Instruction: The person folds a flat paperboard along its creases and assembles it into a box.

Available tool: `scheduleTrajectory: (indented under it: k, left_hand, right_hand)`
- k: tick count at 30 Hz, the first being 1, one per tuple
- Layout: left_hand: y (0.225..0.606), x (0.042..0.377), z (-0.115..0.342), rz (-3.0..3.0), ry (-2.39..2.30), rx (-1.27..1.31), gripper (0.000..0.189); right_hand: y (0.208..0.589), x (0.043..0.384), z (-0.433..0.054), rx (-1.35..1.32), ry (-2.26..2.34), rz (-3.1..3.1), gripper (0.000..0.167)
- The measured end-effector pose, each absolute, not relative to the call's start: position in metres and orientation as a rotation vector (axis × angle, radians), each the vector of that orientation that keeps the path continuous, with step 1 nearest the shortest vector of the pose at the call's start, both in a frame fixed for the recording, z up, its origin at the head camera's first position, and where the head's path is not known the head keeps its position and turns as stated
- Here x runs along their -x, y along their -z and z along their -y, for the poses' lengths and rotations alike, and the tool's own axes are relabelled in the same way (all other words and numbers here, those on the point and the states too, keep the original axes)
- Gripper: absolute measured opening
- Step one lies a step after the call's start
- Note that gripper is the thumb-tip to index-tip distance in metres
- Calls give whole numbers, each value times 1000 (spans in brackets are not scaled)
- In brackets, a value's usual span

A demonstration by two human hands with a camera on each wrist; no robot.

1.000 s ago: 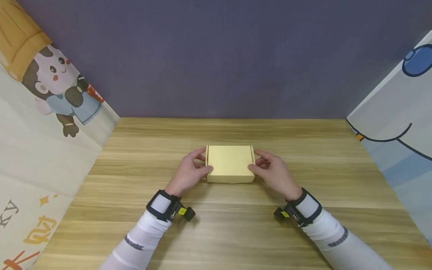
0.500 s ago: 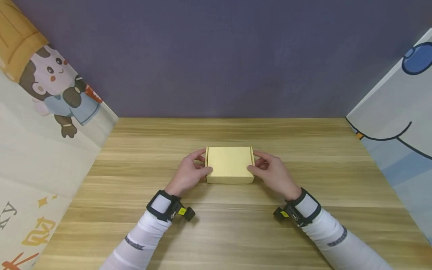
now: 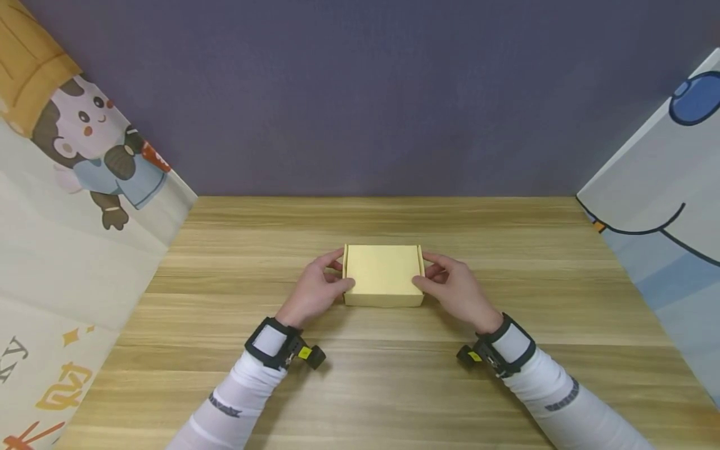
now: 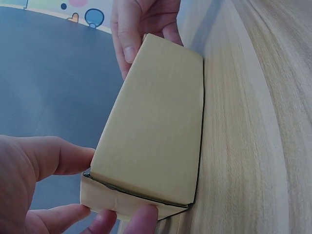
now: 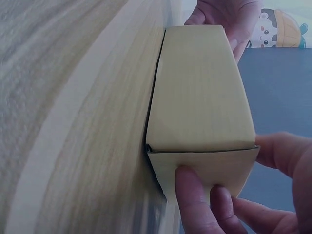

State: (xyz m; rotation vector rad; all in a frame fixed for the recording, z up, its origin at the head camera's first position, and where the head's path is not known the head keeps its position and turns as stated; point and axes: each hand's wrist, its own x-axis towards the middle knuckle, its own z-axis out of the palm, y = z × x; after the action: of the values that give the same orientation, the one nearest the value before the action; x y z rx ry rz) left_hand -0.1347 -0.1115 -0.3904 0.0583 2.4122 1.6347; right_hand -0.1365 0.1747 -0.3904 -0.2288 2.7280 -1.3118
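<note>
A small pale-yellow cardboard box with its lid closed lies flat on the wooden table, one hand at each end. My left hand grips its left end, thumb on the top edge and fingers against the side. At the opposite end my right hand holds it the same way. In the left wrist view the box shows its long front face, with a narrow gap along the end flap. The right wrist view has fingertips pressed on the end panel of the box. Whatever the box contains is hidden.
The wood-grain table extends around the box on all sides. Behind it rises a dark blue-grey wall. Cartoon-printed white panels stand at the left, and another printed panel at the right. Both wrists wear strapped cameras.
The head view has shifted very slightly. Both hands keep their hold on the box, and the box stays in place.
</note>
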Motion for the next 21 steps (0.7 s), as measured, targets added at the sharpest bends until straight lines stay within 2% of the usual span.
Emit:
scheduleTrajectory:
  k: [9,14,18,21]
  left_hand:
    - [389,134,114,-2435,-1623,-52,66]
    - [377,135,124,-2570,-1613,-72,51]
    - [360,136,134,-2785,-1535,-130,31]
    - [349,138,139,-2980,-1425,-190,25]
  right_hand:
    - [388,139,-180,250,1323,-2716,61]
    - [374,142,-188,273,1343,-2778,47]
    - [356,144,-195,336,1237,-2906,31]
    - [345,146,-198,404,1142,-2987,23]
